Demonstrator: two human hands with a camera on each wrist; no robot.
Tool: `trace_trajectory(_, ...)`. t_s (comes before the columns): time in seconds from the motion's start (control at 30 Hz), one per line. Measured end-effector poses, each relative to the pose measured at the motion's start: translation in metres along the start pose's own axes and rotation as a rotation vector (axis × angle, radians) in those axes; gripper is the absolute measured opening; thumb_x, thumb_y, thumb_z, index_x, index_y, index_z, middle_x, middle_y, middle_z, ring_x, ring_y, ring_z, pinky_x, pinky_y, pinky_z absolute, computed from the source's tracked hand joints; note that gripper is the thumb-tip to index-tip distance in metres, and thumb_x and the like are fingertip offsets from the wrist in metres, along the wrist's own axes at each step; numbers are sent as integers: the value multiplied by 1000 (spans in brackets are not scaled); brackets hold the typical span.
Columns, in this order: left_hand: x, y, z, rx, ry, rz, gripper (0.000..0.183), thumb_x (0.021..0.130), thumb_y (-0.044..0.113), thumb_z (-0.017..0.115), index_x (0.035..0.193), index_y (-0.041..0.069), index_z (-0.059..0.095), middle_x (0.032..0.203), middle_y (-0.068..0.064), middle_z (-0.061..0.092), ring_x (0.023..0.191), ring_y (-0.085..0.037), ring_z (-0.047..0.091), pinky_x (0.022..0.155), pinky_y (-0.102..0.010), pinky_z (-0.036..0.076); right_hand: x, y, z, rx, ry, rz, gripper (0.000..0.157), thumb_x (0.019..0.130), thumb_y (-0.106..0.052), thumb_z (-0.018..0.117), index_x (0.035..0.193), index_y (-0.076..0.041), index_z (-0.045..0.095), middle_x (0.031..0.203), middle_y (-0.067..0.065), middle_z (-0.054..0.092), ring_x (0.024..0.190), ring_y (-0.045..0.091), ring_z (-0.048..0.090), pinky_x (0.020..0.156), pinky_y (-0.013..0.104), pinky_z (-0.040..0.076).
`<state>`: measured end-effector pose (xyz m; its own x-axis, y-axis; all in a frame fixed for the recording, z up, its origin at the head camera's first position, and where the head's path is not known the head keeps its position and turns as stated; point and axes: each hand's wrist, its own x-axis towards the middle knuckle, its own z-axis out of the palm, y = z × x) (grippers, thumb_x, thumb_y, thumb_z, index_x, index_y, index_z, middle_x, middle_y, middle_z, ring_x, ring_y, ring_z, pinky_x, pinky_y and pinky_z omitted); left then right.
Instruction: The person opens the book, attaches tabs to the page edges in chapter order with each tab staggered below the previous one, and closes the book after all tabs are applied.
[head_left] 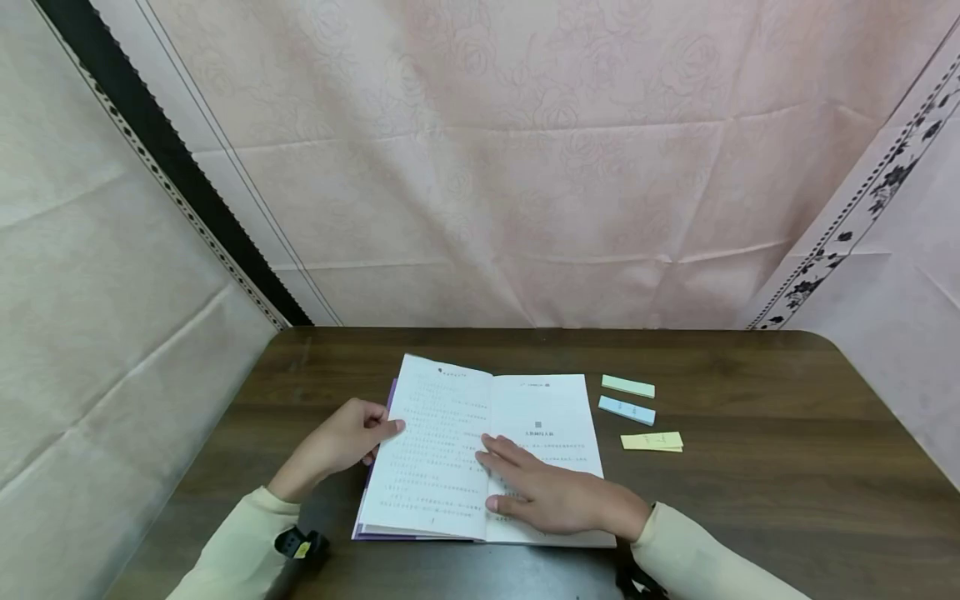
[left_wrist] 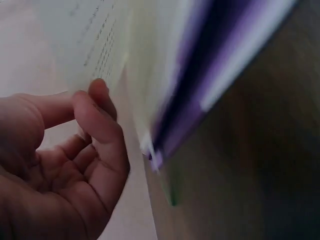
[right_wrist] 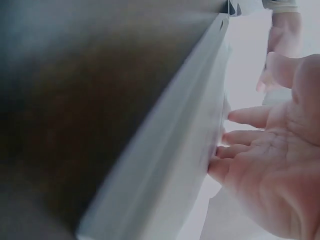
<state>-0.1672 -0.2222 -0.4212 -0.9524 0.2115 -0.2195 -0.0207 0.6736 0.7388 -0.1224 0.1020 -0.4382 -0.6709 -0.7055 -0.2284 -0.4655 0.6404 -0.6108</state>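
An open book (head_left: 442, 450) with printed white pages and a purple cover lies on the dark wooden table. At its left edge my left hand (head_left: 351, 435) pinches a page between thumb and curled forefinger; in the left wrist view that page (left_wrist: 95, 45) stands lifted away from the purple cover (left_wrist: 185, 122). My right hand (head_left: 551, 492) rests on the right page near the central fold, its fingers extended. Seen from the right wrist, the fingertips (right_wrist: 235, 117) touch the book, whose page edges (right_wrist: 165, 135) run diagonally.
Right of the book lie a green sticky-note strip (head_left: 628, 386), a blue strip (head_left: 627, 411) and yellow strips (head_left: 651, 442). Pale cloth (head_left: 525, 167) hangs behind the wooden table (head_left: 780, 433) and along both sides.
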Motion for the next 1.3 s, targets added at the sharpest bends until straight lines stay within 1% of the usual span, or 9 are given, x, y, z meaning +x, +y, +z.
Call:
trace_trajectory(0.17,-4,4,3,219,104,-27,24,103,26,70,96,5,61,74,-7,55,61,-18,49,52,-30,38,2,0,-6,-60,-22,-13,63,113,-42,47,168,-17,29,177,-4,12,163,18,10,128,44,25)
trace_trajectory(0.3,-7,24,6,351,190,28,36,98,26,77,117,1,59,90,-10,59,73,-22,56,56,-34,46,3,1,-9,-61,-33,-25,56,114,-28,47,167,-15,33,177,-1,17,163,20,13,128,44,24)
trace_trajectory(0.4,-9,41,14,403,149,113,48,94,28,82,130,2,63,122,-14,66,106,-30,66,83,-46,59,4,1,-11,-54,-34,-31,53,113,-19,46,165,-15,36,176,0,20,162,22,16,128,46,25)
trace_trajectory(0.47,-10,51,25,415,77,162,54,93,31,83,135,3,64,139,-16,62,127,-34,60,102,-53,53,4,1,-13,-65,-27,-33,53,113,-14,47,164,-14,38,175,1,23,162,23,18,127,47,26)
trace_trajectory(0.53,-9,59,39,415,6,199,56,92,31,85,137,4,64,146,-16,59,137,-35,55,111,-55,47,4,0,-13,-85,-11,-43,52,111,-9,48,163,-13,41,174,4,26,161,26,22,126,48,28)
trace_trajectory(0.7,-3,66,69,461,-72,259,59,87,24,89,135,1,65,137,-15,61,129,-32,56,106,-49,52,6,-2,-13,-165,48,-103,49,107,2,52,155,-5,50,168,12,37,156,33,34,123,51,33)
trace_trajectory(0.9,7,69,82,556,-85,257,68,84,28,92,142,8,62,141,-11,56,130,-31,53,103,-48,53,9,0,-13,-203,74,-121,48,105,3,55,152,-5,54,166,14,41,153,33,38,121,53,35)
trace_trajectory(1.13,10,74,85,619,-112,219,76,83,30,92,148,11,58,144,-11,55,130,-31,54,103,-50,54,1,10,-21,-51,56,-111,49,111,-12,51,159,-6,46,168,10,38,156,31,33,124,54,30)
trace_trajectory(1.3,11,75,86,660,-98,208,80,81,32,93,149,11,57,144,-13,56,125,-31,55,99,-51,55,-13,22,-45,10,244,-32,46,109,-16,59,152,-2,53,154,16,55,142,35,53,115,55,43)
